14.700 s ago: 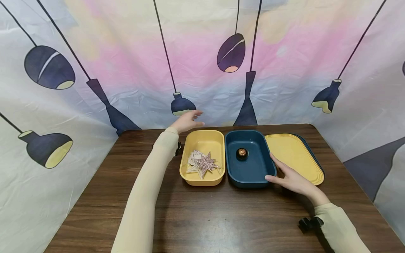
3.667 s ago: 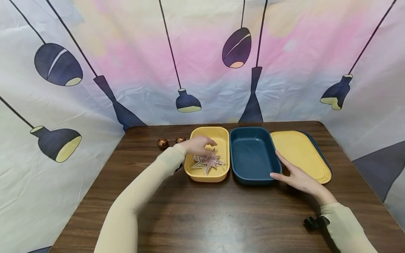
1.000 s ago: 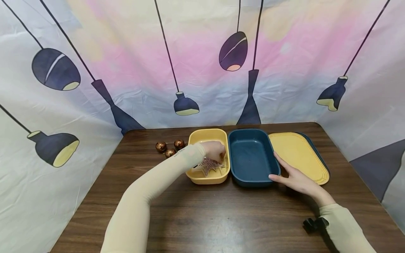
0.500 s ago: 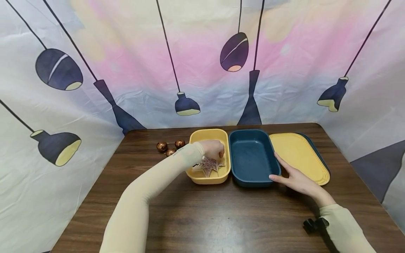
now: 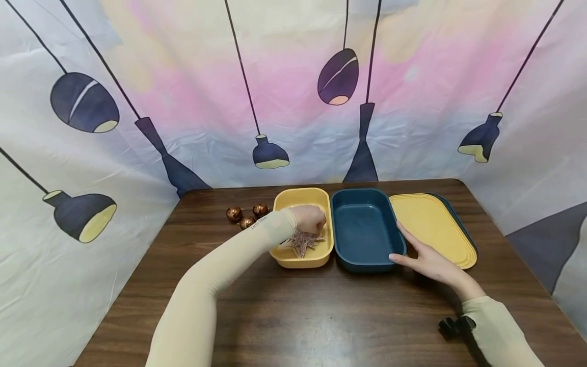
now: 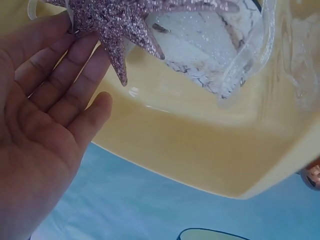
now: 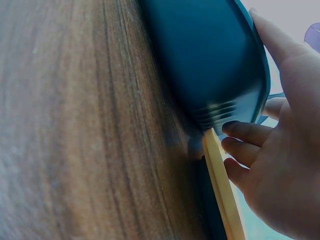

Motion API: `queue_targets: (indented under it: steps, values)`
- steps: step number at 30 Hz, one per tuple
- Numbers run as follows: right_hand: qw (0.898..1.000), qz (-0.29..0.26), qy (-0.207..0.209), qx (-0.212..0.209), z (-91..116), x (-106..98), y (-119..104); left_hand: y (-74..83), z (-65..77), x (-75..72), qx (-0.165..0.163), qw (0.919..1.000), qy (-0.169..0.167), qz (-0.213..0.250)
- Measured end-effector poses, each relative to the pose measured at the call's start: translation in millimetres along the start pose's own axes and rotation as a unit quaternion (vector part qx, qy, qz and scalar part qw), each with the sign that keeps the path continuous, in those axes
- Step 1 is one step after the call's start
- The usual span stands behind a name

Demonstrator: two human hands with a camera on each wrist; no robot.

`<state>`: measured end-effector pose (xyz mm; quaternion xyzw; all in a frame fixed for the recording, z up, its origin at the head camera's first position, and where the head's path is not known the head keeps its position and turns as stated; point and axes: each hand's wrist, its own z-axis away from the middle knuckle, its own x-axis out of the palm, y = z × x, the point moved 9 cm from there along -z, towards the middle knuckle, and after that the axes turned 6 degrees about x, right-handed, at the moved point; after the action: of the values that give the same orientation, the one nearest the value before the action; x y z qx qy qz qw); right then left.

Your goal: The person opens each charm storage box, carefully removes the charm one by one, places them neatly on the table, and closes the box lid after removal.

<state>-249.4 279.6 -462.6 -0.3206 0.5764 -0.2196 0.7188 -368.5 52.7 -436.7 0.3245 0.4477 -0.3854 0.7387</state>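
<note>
My left hand [image 5: 311,219] reaches into the yellow box [image 5: 302,262], fingers curled at a pink glitter star ornament [image 5: 300,244]. In the left wrist view, the thumb and fingertips pinch the star [image 6: 107,25] near its white ribbon; the exact grip is partly hidden behind it. A whitish, speckled ornament [image 6: 200,50] with a sheer ribbon lies under the star. My right hand [image 5: 424,260] rests on the front right corner of the dark blue box [image 5: 367,265], thumb and index finger spread along its rim. In the right wrist view, its other fingers [image 7: 247,132] hang beside the box wall.
Three copper-coloured balls [image 5: 234,214] lie on the wooden table [image 5: 293,316] left of the yellow box, partly near my left sleeve. A yellow lid [image 5: 431,224] lies over a dark blue lid [image 5: 472,239] right of the blue box. A printed cloth [image 5: 293,92] hangs behind.
The ball seen in the blue box earlier is gone from it, and three balls now lie left of the yellow box. My left hand moved in to the star; the last second shows little motion.
</note>
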Motion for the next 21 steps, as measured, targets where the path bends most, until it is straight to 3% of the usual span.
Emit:
queue_targets:
  steps: [6, 21]
  values:
    - [1.000, 0.002, -0.001, 0.003, 0, 0, 0, -0.8, 8.9, -11.4, 0.013, 0.9994, 0.023, 0.025]
    - [1.000, 0.002, -0.002, 0.002, 0, 0, 1, -5.7, 43.0, -30.7, 0.048, 0.9972, 0.037, 0.045]
